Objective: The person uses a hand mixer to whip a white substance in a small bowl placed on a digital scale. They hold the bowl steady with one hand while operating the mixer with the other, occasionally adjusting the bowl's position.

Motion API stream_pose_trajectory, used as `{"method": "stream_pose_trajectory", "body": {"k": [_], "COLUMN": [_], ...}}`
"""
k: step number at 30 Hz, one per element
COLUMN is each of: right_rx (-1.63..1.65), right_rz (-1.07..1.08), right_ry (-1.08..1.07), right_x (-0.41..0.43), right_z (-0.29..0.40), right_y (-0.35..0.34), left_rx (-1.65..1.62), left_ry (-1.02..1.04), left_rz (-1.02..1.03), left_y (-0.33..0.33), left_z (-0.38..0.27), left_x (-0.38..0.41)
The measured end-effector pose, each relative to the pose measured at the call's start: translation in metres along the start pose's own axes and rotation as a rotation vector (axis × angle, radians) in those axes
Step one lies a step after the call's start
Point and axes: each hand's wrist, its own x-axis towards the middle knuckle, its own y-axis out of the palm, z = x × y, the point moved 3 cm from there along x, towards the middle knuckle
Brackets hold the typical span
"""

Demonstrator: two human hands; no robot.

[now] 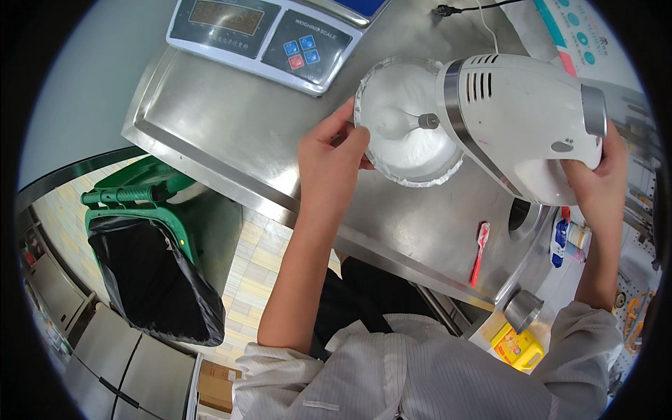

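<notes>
A white electric hand mixer [530, 110] is gripped by its handle in my right hand [598, 178]. Its beater shaft [428, 121] reaches down into a mixing bowl [455, 167], where the whisk end is sunk in white, creamy foam [388, 100] and hidden. Foam clings all round the bowl's rim. My left hand [341, 139] holds that rim on its left side, thumb and fingers pinched over the edge. The bowl stands on a stainless steel worktable [226, 115].
A weighing scale [310, 52] stands behind the bowl. Near the table's front edge lies a red-handled spatula [479, 254]. A black plug [446, 10] rests at the back. To the right are a metal cup [523, 311] and a yellow jug [517, 346]. A green bin [126, 197] with black liner stands left.
</notes>
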Motion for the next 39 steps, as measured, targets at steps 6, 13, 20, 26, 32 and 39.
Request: {"method": "stream_pose_trajectory", "body": {"k": [6,13,20,26,32,39], "right_rx": [-0.082,-0.167,-0.18,-0.19,-0.285,-0.302], "right_rz": [0.091,0.041,-0.027,0.064,0.099,0.087], "right_ry": [-0.046,-0.006,-0.066,-0.094,-0.105,-0.1], "right_x": [-0.009,-0.012,-0.007,-0.006,-0.005,-0.011], "right_z": [0.001,-0.001,0.004,0.01,0.01,0.013], "right_y": [-0.01,-0.016,-0.008,-0.007,-0.013,-0.016], "left_rx": [-0.026,-0.019,-0.024,0.01,-0.04,-0.063], "left_ry": [-0.004,0.011,0.013,0.029,0.045,0.065], "left_rz": [-0.019,0.009,-0.004,0.005,-0.013,0.01], "left_y": [0.0,0.0,0.001,0.0,0.001,0.001], "left_z": [0.003,0.0,0.001,0.0,0.002,0.0], "left_x": [-0.001,-0.003,-0.002,-0.002,-0.002,-0.003]}}
